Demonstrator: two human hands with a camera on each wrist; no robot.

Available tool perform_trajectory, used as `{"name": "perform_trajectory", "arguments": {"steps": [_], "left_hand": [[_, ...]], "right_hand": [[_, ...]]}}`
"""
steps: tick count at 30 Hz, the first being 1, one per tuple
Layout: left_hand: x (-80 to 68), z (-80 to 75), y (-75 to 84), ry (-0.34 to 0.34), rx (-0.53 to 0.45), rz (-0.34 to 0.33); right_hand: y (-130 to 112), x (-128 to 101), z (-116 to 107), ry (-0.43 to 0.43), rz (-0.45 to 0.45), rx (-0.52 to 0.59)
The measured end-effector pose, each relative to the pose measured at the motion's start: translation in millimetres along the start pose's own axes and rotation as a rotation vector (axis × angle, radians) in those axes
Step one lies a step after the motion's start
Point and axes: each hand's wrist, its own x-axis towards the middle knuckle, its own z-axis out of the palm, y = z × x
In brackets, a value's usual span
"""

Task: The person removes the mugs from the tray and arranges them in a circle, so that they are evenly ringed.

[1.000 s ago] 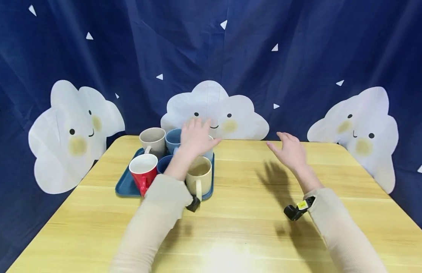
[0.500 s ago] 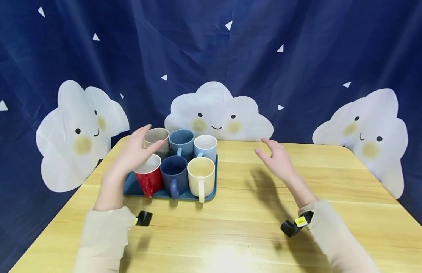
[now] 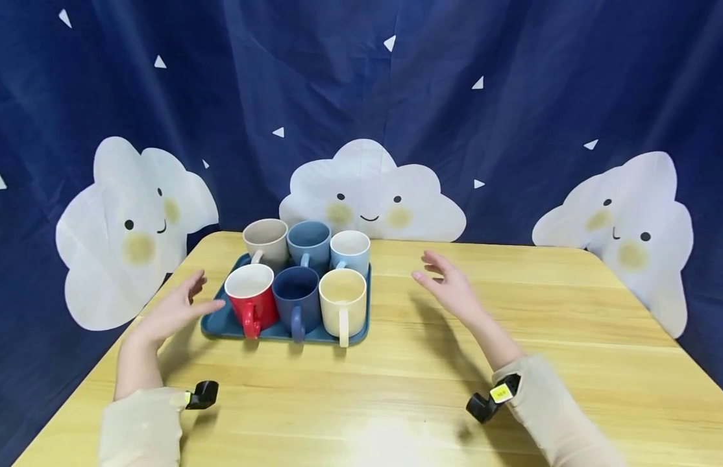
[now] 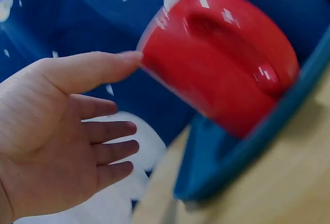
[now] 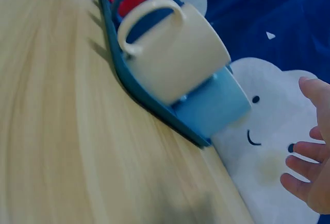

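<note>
Six ceramic mugs are seen standing on a dark blue rectangular tray (image 3: 212, 324), flanked by two empty, spread hands.

The tray is set on the pale wooden table (image 3: 396, 389), left of its middle, towards the far edge. A beige mug (image 3: 267, 241), a slate-blue mug (image 3: 309, 243) and a light blue mug (image 3: 350, 250) are lined up at the back; a glossy red mug (image 3: 250, 299), a navy mug (image 3: 296, 298) and a cream mug (image 3: 342, 302) are lined up in front, handles turned towards the person. The left hand (image 3: 173, 310) is held at the tray's left edge, fingers straight and apart, the thumb tip right at the red mug; actual contact cannot be told. The right hand (image 3: 449, 287) is held open, well apart from the tray's right side, nothing gripped.
</note>
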Motion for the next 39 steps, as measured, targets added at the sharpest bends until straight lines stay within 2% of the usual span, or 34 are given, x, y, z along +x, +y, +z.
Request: {"name": "perform_trajectory", "arguments": {"steps": [5, 10, 16, 24, 30, 39], "left_hand": [[0.0, 9.2, -25.3, -0.079, -0.036, -0.047], [2.8, 13.6, -35.3, -0.102, -0.043, -0.044], [3.6, 17.3, -40.1, -0.090, -0.051, -0.015], [2.2, 22.0, -41.7, -0.105, -0.050, -0.099], [3.1, 23.6, -42.5, -0.108, -0.060, -0.107], [3.6, 23.0, -42.7, -0.110, -0.050, -0.105]], "right_hand": [[-7, -4, 19, -0.053, 0.047, 0.085], [-16, -9, 34, -0.089, 0.052, 0.150], [-27, -15, 54, -0.093, 0.061, 0.201], [-35, -29, 86, -0.040, 0.061, 0.189], [-36, -36, 101, 0.009, 0.055, 0.207], [-36, -22, 113, 0.025, 0.057, 0.192]]}}
